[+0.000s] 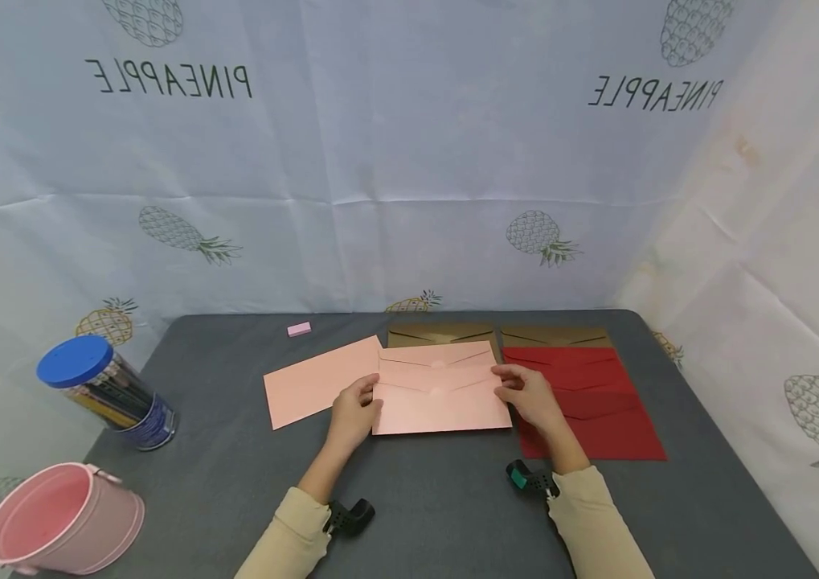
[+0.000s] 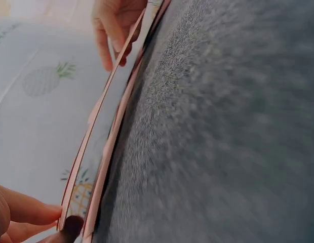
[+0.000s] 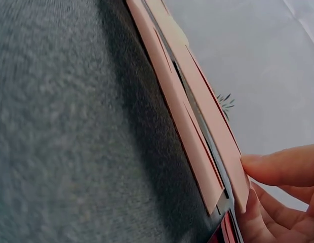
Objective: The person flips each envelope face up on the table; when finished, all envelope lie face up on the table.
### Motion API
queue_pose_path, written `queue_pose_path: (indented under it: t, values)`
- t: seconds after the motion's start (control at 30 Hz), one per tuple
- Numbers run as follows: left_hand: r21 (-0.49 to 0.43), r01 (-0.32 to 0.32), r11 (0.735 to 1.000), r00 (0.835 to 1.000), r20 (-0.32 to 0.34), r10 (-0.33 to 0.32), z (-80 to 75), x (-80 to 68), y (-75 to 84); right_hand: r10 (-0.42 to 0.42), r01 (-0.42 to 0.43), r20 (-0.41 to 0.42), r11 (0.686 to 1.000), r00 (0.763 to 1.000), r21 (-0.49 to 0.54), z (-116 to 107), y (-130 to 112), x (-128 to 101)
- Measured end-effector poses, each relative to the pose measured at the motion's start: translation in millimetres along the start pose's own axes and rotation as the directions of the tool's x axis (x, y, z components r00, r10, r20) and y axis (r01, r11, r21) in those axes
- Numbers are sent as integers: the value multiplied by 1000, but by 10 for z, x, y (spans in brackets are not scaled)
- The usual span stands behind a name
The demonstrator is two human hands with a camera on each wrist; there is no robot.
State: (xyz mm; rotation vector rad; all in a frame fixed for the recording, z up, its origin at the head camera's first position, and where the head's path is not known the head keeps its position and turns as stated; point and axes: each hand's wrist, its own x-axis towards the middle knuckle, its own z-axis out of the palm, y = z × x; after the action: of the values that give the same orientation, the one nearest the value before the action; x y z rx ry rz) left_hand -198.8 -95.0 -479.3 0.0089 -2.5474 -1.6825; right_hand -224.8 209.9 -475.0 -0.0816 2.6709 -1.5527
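My left hand [image 1: 354, 412] pinches the left end of a pink envelope [image 3: 207, 96], and my right hand [image 1: 530, 396] pinches its right end between thumb and fingers. The wrist views show this envelope raised slightly, with a narrow gap over another pink envelope [image 3: 178, 111] lying beneath. Flap lines of both are visible in the head view. To the left, a further pink piece [image 1: 322, 382], an envelope or card, lies slanted on the table. Overlapping red envelopes [image 1: 597, 410] lie beside my right hand.
Gold envelopes [image 1: 441, 334] lie at the back, partly covered. A small pink block [image 1: 299, 329] is at the back left. On the left stand a blue-lidded jar of pencils [image 1: 120, 394] and a pink bucket [image 1: 101, 523]. The grey table [image 1: 423, 507] ends at a patterned curtain [image 1: 380, 161].
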Motion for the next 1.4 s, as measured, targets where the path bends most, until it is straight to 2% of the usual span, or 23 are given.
queue_pose_path:
  t: [0.1, 0.27, 0.43, 0.57, 0.73, 0.97, 1.07, 1.27, 1.4]
  values:
    - [48, -11, 999, 999, -33, 13, 53, 55, 21, 12, -13, -24, 999, 1000, -45, -3, 18, 32]
    - [69, -12, 998, 995, -96, 18, 116, 122, 35, 16, -21, -43, 993, 999, -119, 5, 24, 105]
    - [86, -19, 996, 992, -125, 29, 164, 108, 2, 2, -11, -47, 983, 999, -184, 19, -4, 138]
    - [121, -52, 991, 987, -144, 70, 166, 69, -20, -24, 13, -43, 972, 999, -236, 20, -24, 128]
    - [151, -80, 985, 984, -146, 102, 165, 63, -28, -81, 60, -63, 956, 995, -286, 54, 5, 133]
    - [123, -72, 990, 988, -126, 88, 171, 62, -35, -228, 180, -119, 930, 966, -322, 96, 48, 100]
    - [108, -66, 992, 989, -128, 79, 172, 70, -40, -215, 165, -117, 927, 969, -338, 104, 24, 91]
    - [89, -49, 995, 990, -127, 60, 188, 100, -54, -128, 92, -71, 920, 989, -382, 126, -8, 100]
    - [77, -62, 995, 989, -126, 71, 187, 105, -31, -93, 60, -69, 923, 993, -380, 136, -31, 95]
